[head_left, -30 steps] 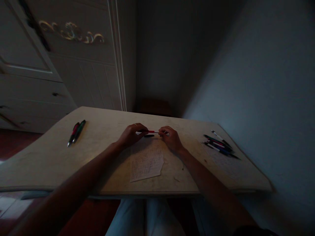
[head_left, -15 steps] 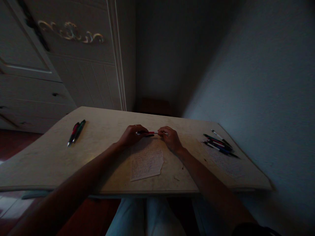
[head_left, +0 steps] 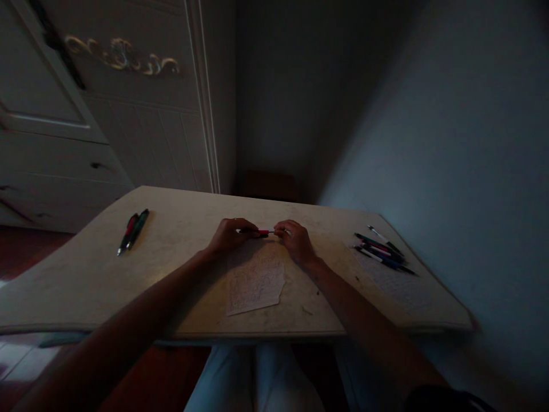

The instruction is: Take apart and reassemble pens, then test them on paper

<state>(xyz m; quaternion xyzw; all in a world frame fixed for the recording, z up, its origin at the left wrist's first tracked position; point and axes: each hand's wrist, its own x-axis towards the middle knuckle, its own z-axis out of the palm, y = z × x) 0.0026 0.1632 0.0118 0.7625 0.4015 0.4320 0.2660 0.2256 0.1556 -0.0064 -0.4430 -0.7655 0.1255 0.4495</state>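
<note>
My left hand [head_left: 231, 234] is closed around a red pen barrel [head_left: 263, 232], whose end sticks out to the right past the fingertips. My right hand [head_left: 297, 241] pinches a thin dark pen refill [head_left: 271, 231] that runs in line with the barrel; whether its other end sits inside is too small to tell. Both hands rest just above the table, a short gap apart. Below them lies a torn sheet of paper [head_left: 255, 286] covered with handwriting, its upper part shaded by the hands. A dark piece shows under the left fingertips, too small to make out.
At the left of the table [head_left: 189, 214] lie a red pen [head_left: 127, 232] and a green pen [head_left: 138, 229]. Several pens [head_left: 381, 254] are heaped on the right beside a second written sheet [head_left: 397, 289]. A wall [head_left: 480, 171] borders the right; a pale cabinet [head_left: 150, 126] stands behind.
Almost nothing differs. Both hands keep the same place and grip, with only a slight shift of the fingers on the red barrel and the refill.
</note>
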